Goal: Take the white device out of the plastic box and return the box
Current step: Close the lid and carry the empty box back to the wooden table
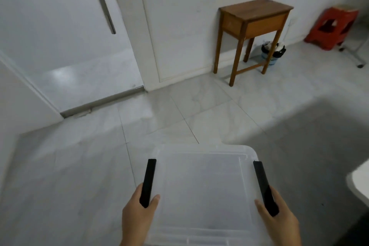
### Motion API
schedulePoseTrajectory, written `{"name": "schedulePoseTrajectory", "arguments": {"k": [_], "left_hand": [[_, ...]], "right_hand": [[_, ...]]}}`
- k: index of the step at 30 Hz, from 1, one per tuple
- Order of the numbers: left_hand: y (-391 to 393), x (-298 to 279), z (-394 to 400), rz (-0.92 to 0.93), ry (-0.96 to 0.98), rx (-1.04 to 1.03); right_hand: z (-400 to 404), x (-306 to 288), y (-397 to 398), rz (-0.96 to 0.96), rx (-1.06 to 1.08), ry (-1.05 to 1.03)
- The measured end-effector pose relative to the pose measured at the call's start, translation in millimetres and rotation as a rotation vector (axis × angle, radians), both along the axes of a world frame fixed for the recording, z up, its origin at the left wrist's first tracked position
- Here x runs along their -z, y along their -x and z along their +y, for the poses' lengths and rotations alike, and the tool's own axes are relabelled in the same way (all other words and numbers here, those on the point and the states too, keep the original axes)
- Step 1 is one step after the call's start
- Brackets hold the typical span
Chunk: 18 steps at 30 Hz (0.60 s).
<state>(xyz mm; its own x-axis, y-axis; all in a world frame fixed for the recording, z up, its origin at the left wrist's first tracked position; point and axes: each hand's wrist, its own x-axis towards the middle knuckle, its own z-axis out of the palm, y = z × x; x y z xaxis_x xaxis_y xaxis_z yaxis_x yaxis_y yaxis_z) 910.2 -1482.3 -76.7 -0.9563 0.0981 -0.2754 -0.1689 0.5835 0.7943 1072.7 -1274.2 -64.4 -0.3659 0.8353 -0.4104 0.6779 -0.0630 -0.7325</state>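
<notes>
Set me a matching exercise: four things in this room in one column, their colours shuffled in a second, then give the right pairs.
Things:
1. side table
2. stool
3. box latches
4. basket under the table

Colours:
A. black
B. blue
C. brown wood
D. red

Pairs: 1-C, 2-D, 3-A, 4-B
</notes>
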Motion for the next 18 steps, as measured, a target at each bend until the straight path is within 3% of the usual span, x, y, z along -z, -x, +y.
{"name": "schedulePoseTrajectory", "arguments": {"k": [7,18], "left_hand": [[160,23,156,-0.033,0.013,0.136],[358,5,409,-0.055,0.016,0.18]], "right_hand": [[135,22,135,-0.034,0.106,0.023],[374,4,322,0.043,0.214,-0.04]]}}
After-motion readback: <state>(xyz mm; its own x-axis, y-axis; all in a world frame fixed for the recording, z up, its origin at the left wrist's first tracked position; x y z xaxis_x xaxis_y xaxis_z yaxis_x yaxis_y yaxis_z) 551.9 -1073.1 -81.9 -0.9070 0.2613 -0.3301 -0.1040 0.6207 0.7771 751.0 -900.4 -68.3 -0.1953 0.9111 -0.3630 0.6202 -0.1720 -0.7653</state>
